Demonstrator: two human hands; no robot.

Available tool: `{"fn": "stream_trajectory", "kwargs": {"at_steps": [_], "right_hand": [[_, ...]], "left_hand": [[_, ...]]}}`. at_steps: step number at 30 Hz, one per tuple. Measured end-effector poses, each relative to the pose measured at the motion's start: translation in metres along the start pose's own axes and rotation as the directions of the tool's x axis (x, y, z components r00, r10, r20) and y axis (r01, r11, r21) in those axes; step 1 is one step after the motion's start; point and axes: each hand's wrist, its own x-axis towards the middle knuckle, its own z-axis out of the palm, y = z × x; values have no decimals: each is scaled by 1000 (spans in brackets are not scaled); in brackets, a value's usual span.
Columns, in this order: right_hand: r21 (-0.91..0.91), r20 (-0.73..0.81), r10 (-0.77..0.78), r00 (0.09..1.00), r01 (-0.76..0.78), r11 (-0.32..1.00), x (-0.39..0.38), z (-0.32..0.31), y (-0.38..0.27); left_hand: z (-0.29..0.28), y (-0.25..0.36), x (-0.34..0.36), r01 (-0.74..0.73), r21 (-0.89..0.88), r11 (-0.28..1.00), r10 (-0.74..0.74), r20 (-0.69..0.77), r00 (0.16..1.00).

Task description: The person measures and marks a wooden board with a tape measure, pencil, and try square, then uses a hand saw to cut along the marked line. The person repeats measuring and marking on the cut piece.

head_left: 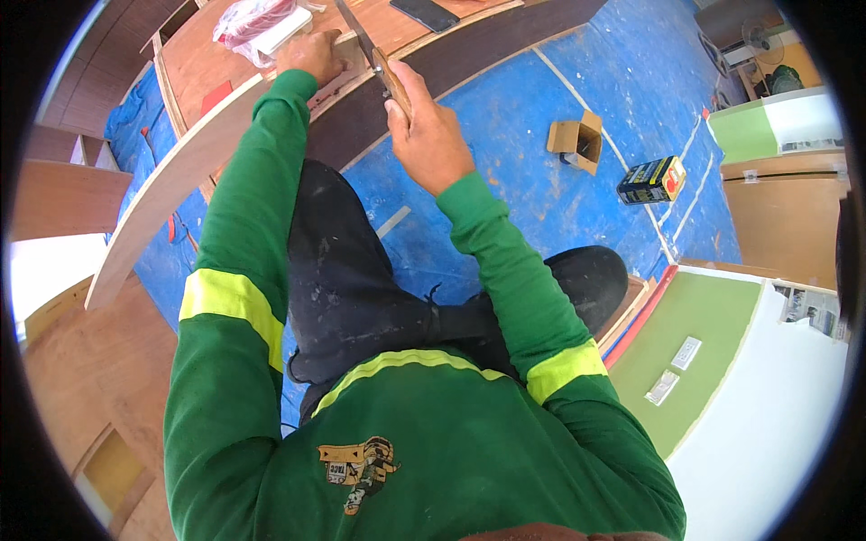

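A saw (359,34) with a wooden handle is gripped in my right hand (419,135), its blade angled up across the edge of a reddish plywood worktop (194,54). My left hand (311,56), fingers curled, presses on a pale wooden piece at that edge, just left of the blade; exactly what its fingertips grip is hard to make out. A long curved pale plywood strip (162,185) slants down-left from there. A pink plastic bag with a white object (248,32), a red piece (216,97) and a dark phone (424,13) lie on the top.
Blue sheeting (478,108) with pale tape covers the floor, holding an open cardboard box (570,135) and a dark metal can (645,180). At right are a green-and-white wall (667,343) and a tan panel (776,225); at lower left, plywood (99,379). A fan (758,45) stands farther back.
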Motion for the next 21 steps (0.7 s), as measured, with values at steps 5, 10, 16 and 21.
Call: {"fn": "stream_trajectory", "kwargs": {"at_steps": [5,10,16,21], "right_hand": [[-88,101,65,993,-56,995,-125,-82,-40],[-131,151,227,962,-209,969,-174,-127,-75],[8,58,11,998,-12,1000,3,-15,1],[-21,8,-142,990,142,990,-53,-40,-3]], "left_hand": [[8,-11,-2,-7,-34,999,7,-7,1000],[-3,-3,-10,22,-19,1000,-22,-14,1000],[4,5,-1,-1,20,1000,3,-73,997],[-2,-1,-6,33,-28,999,-34,-8,999]]}}
